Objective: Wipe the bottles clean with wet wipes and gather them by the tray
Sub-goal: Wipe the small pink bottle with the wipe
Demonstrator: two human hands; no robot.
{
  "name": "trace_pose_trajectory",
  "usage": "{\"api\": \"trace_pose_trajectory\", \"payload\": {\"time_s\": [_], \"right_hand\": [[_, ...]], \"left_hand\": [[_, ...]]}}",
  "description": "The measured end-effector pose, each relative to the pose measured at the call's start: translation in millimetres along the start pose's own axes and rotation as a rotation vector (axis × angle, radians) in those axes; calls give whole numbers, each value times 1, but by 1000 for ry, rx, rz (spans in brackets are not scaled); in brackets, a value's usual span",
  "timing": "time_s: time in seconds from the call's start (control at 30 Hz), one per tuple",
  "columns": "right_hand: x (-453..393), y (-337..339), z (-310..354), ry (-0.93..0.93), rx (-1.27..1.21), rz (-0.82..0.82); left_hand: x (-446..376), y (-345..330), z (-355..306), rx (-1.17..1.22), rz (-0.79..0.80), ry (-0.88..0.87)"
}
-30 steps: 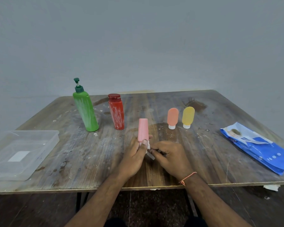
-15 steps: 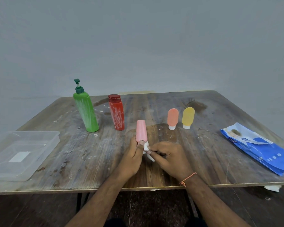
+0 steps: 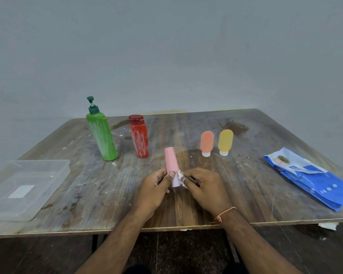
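Midway above the table [image 3: 246, 194], the left hand [image 3: 154, 191] grips the pink bottle [image 3: 171, 165] while right-hand fingers [image 3: 188, 176] pinch what appears a wet wipe [image 3: 181, 176] against its cap; the smeared green bottle [image 3: 102, 135] likely follows.

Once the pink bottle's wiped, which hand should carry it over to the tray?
Left, probably. The left hand already grips the pink bottle, and the tray sits on its side. The right hand pinches the wipe.

Item count: five bottles — green pump bottle [image 3: 102, 135], red bottle [image 3: 139, 137], pink bottle [image 3: 171, 162], orange tube [image 3: 206, 142], yellow tube [image 3: 225, 141]. One clear tray [image 3: 53, 176]. One wipes pack [image 3: 309, 177]. One wipe [image 3: 181, 176].
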State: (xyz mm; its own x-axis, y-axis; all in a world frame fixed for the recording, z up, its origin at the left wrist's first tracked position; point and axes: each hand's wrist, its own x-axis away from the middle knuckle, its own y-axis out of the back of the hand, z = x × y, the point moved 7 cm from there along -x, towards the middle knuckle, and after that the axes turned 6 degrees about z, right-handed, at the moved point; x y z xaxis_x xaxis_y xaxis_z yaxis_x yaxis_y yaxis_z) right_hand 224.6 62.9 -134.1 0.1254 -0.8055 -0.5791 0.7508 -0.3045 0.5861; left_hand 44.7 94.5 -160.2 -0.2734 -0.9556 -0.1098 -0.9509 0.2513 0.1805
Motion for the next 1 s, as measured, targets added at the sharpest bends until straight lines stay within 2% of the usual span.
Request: {"api": "trace_pose_trajectory", "payload": {"time_s": [0.2,0.33,0.4,0.63,0.8,1.0], "right_hand": [[2,-5,5,9,-26,99],[0,2,0,-66,-128,11],[-1,0,-2,-102,-182,23],[-1,-15,-7,-205,-302,244],[3,-2,-22,-396,-467,282],[29,33,-42,-530,-485,376]], "left_hand": [[2,6,-4,111,-78,-47],[2,0,-4,68,-10,-42],[3,0,-3,67,-7,-51],[1,12,1,63,-144,-66],[0,11,2,-40,-159,-67],[-11,1,0,-275,-86,-17]]}}
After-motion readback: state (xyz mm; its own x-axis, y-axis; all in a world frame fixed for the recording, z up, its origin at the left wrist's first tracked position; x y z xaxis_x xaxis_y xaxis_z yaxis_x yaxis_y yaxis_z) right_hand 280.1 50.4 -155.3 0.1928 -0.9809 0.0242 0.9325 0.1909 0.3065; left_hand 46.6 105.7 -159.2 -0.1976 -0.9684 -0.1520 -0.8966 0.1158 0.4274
